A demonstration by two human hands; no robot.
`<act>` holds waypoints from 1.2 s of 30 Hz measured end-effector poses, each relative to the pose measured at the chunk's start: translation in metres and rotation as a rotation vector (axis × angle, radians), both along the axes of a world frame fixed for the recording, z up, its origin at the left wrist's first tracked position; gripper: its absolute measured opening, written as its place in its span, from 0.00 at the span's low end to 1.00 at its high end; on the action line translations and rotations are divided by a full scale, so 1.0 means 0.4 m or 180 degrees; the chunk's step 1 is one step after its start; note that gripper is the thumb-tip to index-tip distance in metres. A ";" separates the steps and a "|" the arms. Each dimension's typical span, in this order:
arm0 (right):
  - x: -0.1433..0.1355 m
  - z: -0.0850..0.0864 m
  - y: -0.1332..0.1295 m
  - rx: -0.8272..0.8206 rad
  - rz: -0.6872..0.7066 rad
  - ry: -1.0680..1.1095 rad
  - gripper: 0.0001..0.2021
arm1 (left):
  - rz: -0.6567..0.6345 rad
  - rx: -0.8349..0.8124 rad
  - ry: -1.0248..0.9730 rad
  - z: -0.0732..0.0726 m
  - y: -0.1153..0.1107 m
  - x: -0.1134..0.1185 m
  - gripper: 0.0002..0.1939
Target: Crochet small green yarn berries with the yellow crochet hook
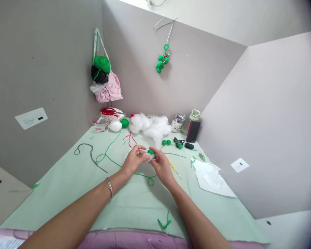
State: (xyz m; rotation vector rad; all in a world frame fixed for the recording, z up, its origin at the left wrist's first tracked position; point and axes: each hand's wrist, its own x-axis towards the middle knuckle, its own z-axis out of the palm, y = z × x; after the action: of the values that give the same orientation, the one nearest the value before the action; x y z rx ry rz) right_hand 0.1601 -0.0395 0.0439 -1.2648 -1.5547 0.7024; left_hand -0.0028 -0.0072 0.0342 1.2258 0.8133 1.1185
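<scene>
My left hand [134, 159] pinches a small tuft of white stuffing [148, 158] over the middle of the table. Close against it, my right hand [161, 165] has its fingers closed on a small green crocheted ball [150, 151], which touches the stuffing. Fingers partly cover both. A yellow-handled crochet hook [173, 166] lies just right of my right hand. Green yarn [114, 159] loops across the cloth and passes beneath my hands. Behind them sits a large heap of white stuffing [151, 127].
At the back left are a white yarn ball [115, 126], a green yarn ball [124, 122], red scissors [109, 111] and a clear bowl [100, 124]. Finished green balls [166, 142], a pen cup [177, 123], a bottle [194, 119] and white sheets [209, 176] lie rightward.
</scene>
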 end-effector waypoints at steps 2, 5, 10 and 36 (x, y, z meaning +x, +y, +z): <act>-0.004 -0.012 -0.002 0.0086 -0.0085 -0.0233 0.25 | 0.0103 -0.0008 -0.0038 0.001 -0.004 0.003 0.14; -0.003 -0.026 -0.001 0.0198 -0.0230 -0.0620 0.29 | 0.0160 -0.0011 -0.0078 0.004 -0.006 0.005 0.12; 0.007 -0.028 0.004 0.0391 -0.0472 -0.1219 0.28 | 0.0290 -0.0002 -0.0186 0.010 -0.007 0.005 0.20; -0.031 0.078 -0.039 -0.0305 0.0419 0.0249 0.15 | 0.0197 0.0009 0.0371 -0.003 -0.006 0.002 0.18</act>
State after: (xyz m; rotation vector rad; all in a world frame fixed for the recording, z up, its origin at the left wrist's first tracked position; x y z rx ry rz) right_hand 0.1476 -0.0552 0.0752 -1.1977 -1.5662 0.9095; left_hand -0.0020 -0.0094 0.0330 1.2850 0.9437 1.1061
